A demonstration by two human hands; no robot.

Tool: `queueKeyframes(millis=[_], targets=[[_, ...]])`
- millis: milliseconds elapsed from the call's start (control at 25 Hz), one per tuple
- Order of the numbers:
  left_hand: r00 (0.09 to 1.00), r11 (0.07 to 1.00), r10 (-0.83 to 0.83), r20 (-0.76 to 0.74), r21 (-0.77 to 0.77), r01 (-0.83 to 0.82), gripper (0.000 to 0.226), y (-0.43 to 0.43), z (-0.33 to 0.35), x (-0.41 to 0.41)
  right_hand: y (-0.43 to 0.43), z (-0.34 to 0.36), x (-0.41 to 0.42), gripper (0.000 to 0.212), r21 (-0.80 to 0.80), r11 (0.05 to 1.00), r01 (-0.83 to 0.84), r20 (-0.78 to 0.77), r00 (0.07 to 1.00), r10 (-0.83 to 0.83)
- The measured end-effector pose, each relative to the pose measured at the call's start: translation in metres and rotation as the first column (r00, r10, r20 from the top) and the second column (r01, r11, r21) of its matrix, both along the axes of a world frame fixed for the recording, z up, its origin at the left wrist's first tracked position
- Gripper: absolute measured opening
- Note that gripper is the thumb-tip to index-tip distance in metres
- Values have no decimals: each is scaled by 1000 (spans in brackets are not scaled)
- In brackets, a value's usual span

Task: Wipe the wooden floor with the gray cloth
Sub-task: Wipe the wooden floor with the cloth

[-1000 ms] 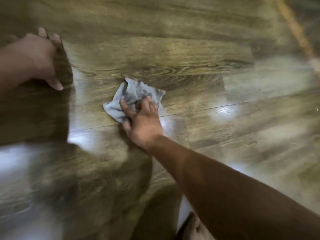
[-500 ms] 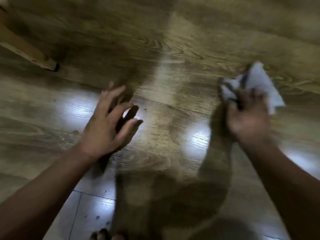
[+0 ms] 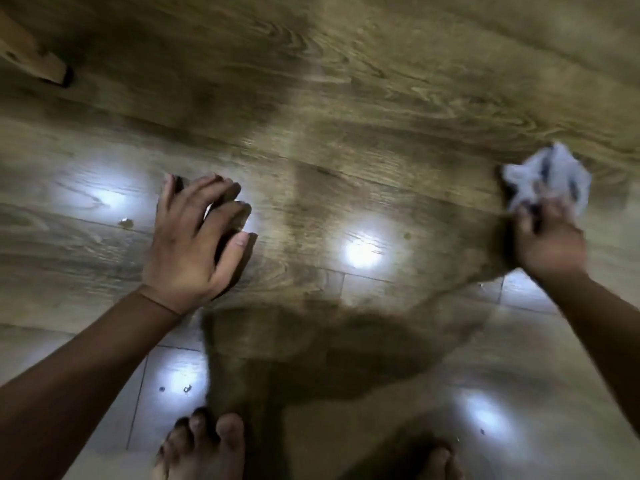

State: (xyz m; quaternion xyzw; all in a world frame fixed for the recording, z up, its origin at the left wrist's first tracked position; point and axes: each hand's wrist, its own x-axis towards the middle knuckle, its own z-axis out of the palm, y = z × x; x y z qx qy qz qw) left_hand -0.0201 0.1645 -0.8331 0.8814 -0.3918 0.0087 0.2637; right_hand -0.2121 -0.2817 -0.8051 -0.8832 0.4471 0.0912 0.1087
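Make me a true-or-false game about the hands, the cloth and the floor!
1. The right hand grips the gray cloth. True.
2. The left hand holds a sponge. False: it holds nothing, and its fingers are loosely spread.
3. The gray cloth lies spread flat in the middle of the wooden floor. False: it is bunched up in the right hand, far to the right.
4. Bare toes show at the bottom edge. True.
5. A wooden furniture leg stands on the floor in the top left corner. True.
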Motion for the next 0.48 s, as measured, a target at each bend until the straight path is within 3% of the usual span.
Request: queueKeyframes(millis=[40, 120, 200, 320, 400, 480], targets=[[1000, 1000, 2, -6, -9, -2, 35, 0, 2, 1, -27, 5, -34, 61, 22, 977, 212, -33, 977, -212], [1000, 1000, 5, -19, -20, -5, 36, 2, 2, -2, -42, 10, -65, 64, 92, 844, 528, 26, 846, -532], [1000, 1000, 1, -1, -9, -1, 39, 2, -1, -4, -2, 7, -47, 53, 10, 830, 558, 51, 829, -557], [999, 998, -23, -25, 64, 25, 43, 3, 3, 2, 113, -4, 10, 48, -14, 947, 319, 146, 938, -314], [999, 998, -29, 17, 49, 28, 45, 4, 8, -6, 209, -4, 52, 55, 3, 1000, 8, 193, 981, -8], [995, 999, 45, -91, 3, -45, 49, 7, -2, -5, 287, -3, 105, 61, 97, 929, -357, 189, 923, 335]])
